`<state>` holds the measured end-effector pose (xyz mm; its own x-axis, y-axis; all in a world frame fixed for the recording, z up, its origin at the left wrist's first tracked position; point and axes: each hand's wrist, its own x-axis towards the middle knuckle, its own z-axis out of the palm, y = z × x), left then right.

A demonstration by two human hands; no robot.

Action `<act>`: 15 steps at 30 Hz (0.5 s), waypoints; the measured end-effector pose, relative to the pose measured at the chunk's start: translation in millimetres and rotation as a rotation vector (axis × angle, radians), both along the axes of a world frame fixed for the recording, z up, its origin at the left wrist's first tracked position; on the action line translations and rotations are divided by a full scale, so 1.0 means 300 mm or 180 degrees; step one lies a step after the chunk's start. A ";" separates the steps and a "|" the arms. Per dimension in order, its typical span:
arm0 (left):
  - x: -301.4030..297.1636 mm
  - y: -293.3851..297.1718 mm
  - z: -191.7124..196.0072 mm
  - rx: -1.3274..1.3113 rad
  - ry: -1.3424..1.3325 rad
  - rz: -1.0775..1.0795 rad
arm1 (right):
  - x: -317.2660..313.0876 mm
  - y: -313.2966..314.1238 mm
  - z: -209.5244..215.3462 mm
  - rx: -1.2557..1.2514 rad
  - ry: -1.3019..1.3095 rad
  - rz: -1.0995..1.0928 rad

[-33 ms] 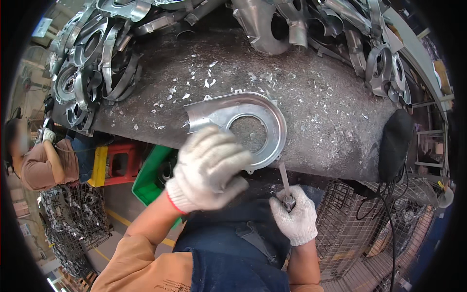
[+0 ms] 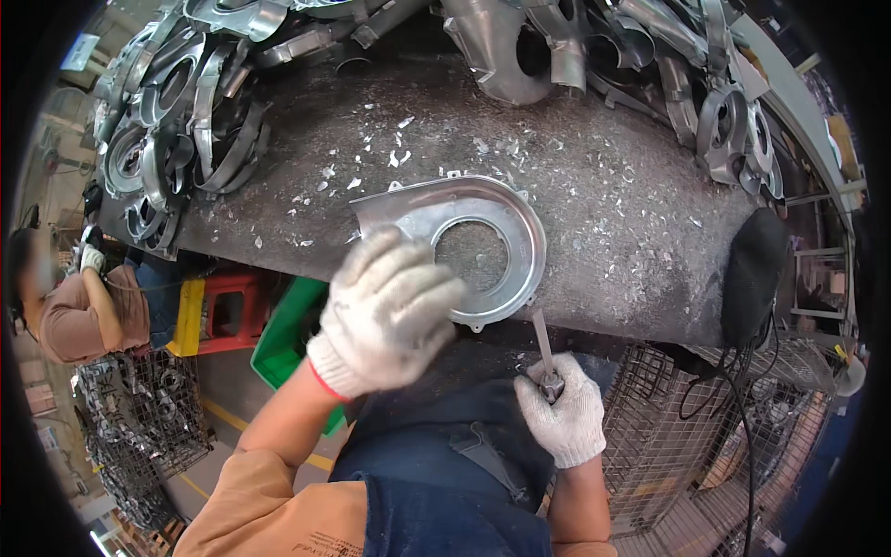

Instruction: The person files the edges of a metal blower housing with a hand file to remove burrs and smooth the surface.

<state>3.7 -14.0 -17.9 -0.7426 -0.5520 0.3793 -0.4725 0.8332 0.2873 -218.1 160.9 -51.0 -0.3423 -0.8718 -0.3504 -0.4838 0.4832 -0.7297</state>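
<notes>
A silvery cast-metal volute-shaped housing point(image 2: 526, 243) lies on the dark worktable point(image 2: 640, 278) near its front edge. It has a large round opening, a spout toward the left and small lugs around its rim. My left hand point(image 2: 390, 311), in a white knitted glove, is over the housing's lower left side, fingers extended and somewhat blurred, holding nothing visible. Whether it touches the metal I cannot tell. Below the housing's right side, my gloved right hand point(image 2: 568, 408) is closed around a hand tool with a narrow flat metal blade point(image 2: 543, 339). The blade points up toward the housing's rim; the grip is mostly hidden.
Similar castings are piled at the left point(image 2: 172, 121) and along the back. Metal flakes point(image 2: 394, 158) litter the tabletop. A black padded object point(image 2: 754, 274) hangs at the right corner. Wire baskets point(image 2: 640, 418), a green bin point(image 2: 278, 348) and a co-worker point(image 2: 88, 311) surround the table.
My left hand has shifted slightly left and down, uncovering more of the housing's lower rim. My right hand, the tool and the housing look unmoved.
</notes>
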 end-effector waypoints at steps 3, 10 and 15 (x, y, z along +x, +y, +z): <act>0.030 -0.067 -0.049 0.0012 -0.0154 -0.0340 | -0.004 -0.004 -0.012 0.0047 0.0050 0.0127; -0.004 0.014 -0.039 0.0597 0.0359 -0.0540 | 0.027 -0.040 0.006 0.0074 0.0359 0.0178; -0.056 0.070 0.003 0.0749 0.0373 -0.0484 | -0.020 -0.029 0.028 -0.0258 -0.0669 0.0666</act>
